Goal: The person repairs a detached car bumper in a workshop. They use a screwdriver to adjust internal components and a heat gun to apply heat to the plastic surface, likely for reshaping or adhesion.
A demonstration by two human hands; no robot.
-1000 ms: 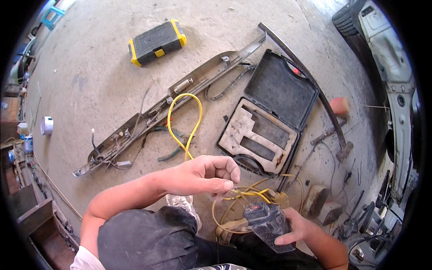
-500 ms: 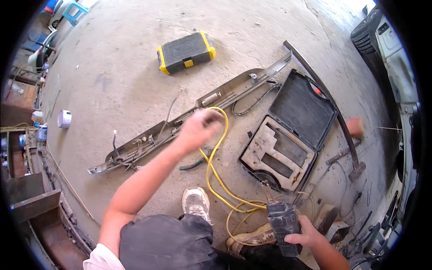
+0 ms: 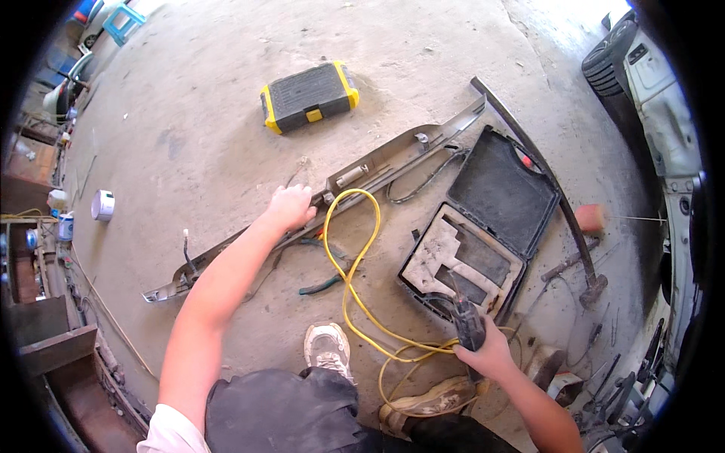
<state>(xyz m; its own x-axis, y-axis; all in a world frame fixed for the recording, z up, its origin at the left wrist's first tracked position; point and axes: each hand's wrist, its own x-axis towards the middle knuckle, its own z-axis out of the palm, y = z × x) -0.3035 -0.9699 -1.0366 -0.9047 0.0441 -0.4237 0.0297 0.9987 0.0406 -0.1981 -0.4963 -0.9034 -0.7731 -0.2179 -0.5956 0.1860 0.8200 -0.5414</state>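
The fingers of your right hand [image 3: 491, 350] are closed around a black tool [image 3: 470, 329]. The tool is by your right shin, with its thin end over the near edge of the open black case [image 3: 507, 192]. I can't tell if it touches the case.

Your left hand [image 3: 290, 207] reaches out to the long grey strip [image 3: 399, 156] on the floor [image 3: 189, 174]. Its fingers bend down at the strip, but I can't tell if they grip it.

A yellow cord [image 3: 349, 303] runs from near your right hand and makes a loop beside your left hand. A green handle [image 3: 320, 286] lies just left of the cord. Past the strip sits a black and yellow box [image 3: 306, 98]. A dark bent bar [image 3: 538, 155] lies right of the case.
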